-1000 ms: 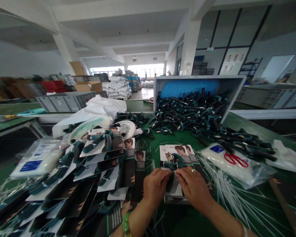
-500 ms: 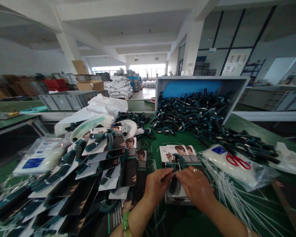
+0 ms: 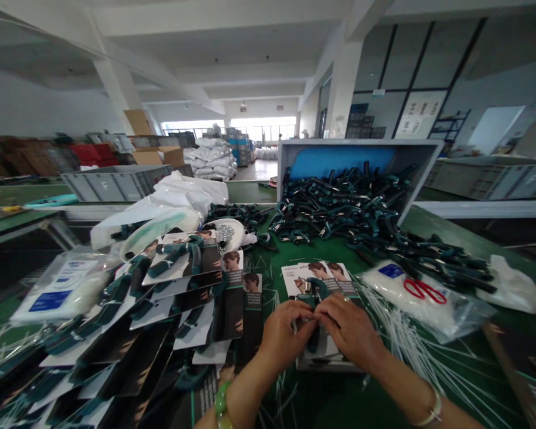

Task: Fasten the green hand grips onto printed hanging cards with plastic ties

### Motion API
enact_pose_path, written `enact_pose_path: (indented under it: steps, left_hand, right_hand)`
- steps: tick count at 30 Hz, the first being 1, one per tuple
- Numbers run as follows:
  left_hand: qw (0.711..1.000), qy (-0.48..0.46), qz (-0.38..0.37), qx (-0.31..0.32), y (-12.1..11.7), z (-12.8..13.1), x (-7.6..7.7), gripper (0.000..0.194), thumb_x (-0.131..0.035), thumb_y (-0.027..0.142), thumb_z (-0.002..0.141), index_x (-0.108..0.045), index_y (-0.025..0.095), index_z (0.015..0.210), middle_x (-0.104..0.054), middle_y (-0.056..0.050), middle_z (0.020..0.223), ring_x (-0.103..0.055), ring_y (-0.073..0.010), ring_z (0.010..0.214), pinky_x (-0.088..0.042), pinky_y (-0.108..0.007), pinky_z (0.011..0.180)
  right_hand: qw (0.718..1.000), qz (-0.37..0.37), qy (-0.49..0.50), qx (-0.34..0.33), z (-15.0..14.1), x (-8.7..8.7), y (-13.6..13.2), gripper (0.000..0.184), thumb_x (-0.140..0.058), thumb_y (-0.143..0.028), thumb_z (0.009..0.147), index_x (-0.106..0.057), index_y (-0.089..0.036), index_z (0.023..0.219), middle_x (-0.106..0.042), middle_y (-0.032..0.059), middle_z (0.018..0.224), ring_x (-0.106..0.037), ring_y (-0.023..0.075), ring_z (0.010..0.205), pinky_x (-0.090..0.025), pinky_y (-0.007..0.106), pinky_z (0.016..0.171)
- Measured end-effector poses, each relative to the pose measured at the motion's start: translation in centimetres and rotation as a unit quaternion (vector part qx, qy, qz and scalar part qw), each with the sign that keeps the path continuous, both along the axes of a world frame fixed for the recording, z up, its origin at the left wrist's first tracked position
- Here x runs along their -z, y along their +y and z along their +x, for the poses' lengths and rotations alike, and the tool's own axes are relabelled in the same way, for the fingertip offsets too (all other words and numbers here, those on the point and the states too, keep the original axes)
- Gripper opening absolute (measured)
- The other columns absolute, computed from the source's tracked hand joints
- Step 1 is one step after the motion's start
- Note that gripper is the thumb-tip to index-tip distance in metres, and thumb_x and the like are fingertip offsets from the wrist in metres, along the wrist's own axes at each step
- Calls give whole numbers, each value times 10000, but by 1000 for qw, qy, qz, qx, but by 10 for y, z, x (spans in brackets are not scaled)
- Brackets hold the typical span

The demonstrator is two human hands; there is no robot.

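Left hand (image 3: 283,336) and right hand (image 3: 352,328) have come closer together at their fingertips than half a second ago, and they sit slightly more to the right over the card (image 3: 291,275). Fingers of both hands are bent inward at the green clamp tool (image 3: 322,288), but whether they are closed on it or on some thin piece, I cannot tell. This tool lies directly under the grip, on the card, its curved end showing just beyond the fingertips. Well to the right of the grip are loose white ties (image 3: 406,333). To my judgement, the step in hand is fine finger work at the tool, perhaps fastening; the next move calls for a steady tool and a tight pinch
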State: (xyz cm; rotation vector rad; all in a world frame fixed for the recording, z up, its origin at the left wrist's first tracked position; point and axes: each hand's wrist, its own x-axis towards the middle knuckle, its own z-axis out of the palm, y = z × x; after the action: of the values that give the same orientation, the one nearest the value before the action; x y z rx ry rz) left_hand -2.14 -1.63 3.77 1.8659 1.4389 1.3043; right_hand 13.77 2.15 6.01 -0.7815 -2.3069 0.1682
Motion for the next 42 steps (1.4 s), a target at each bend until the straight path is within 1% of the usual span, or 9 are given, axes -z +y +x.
enact_pose_path:
  steps: [4, 8, 11, 13, 15, 22, 29, 36, 42]
  left_hand:
    - [995, 81, -42, -34, -6, 2, -20, 113, -587, 176, 705, -648, 243, 774, -624, 15, 887, -559, -141, 854, -441, -263, 791]
    - [986, 138, -83, -33, -14, 1, -28, 243, -596, 284, 702, -622, 285, 943, -602, 0, 980, -538, -179, 914, -428, -313, 836]
    - [984, 150, -90, -25, -18, -2, -21, 485, -646, 311, 651, -535, 263, 1121, -577, -41, 1056, -507, -221, 983, -412, -354, 862]
    - [984, 141, -95, -42, -19, -4, -13, 418, -610, 278, 688, -540, 229, 1097, -586, -50, 990, -523, -207, 924, -426, -341, 812]
    - [985, 115, -106, -68, -19, -6, -5, 261, -575, 273, 727, -579, 197, 976, -586, -42, 885, -540, -177, 815, -439, -302, 725]
    - [983, 33, -142, -109, -18, -4, 6, 192, -578, 281, 735, -597, 200, 907, -562, -16, 849, -548, -137, 770, -440, -254, 700]
    - [977, 84, -145, -130, -9, 8, -2, 324, -585, 410, 719, -578, 227, 986, -567, -33, 999, -554, -190, 907, -436, -301, 778]
    - [978, 131, -99, -131, -4, 12, 2, 267, -492, 361, 795, -547, 212, 1010, -586, -47, 1002, -550, -191, 964, -425, -311, 825]
    - [974, 170, -93, -120, -4, 13, 3, 239, -451, 341, 826, -559, 192, 979, -594, -61, 935, -572, -195, 903, -443, -308, 776]
  right_hand:
    - [993, 58, 88, 50, -3, 3, 0, 166, -398, -202, 870, -514, -180, 753, -546, 40, 726, -502, 168, 729, -402, 297, 668]
    - [983, 2, 156, 101, -7, 3, 4, 150, -403, -236, 877, -498, -185, 773, -543, 34, 745, -515, 165, 742, -408, 288, 684]
    - [986, -108, 120, 50, -10, -3, 7, 187, -367, -277, 899, -523, -187, 851, -576, 25, 772, -541, 149, 730, -419, 267, 676]
    - [979, -186, 86, -7, -10, -6, 7, 227, -332, -293, 914, -529, -189, 870, -571, -1, 695, -540, 126, 640, -418, 238, 611]
    - [974, -215, 51, -52, -7, -7, 6, 240, -330, -288, 916, -523, -187, 815, -558, -15, 636, -528, 113, 585, -401, 218, 563]
    - [991, 21, -114, -73, 10, 15, -9, 196, -370, -166, 857, -538, -176, 757, -588, 51, 694, -517, 162, 634, -350, 262, 563]
    - [996, -10, -37, -76, 12, 17, -11, 184, -396, -192, 873, -522, -183, 740, -560, 18, 647, -494, 136, 617, -343, 238, 566]
    - [997, -24, 46, -57, 13, 20, -7, 196, -393, -218, 889, -502, -181, 730, -534, 9, 638, -481, 128, 623, -363, 234, 578]
    - [998, 11, -30, -56, 12, 24, -17, 195, -354, -156, 851, -516, -179, 745, -584, 49, 724, -505, 158, 692, -395, 272, 623]
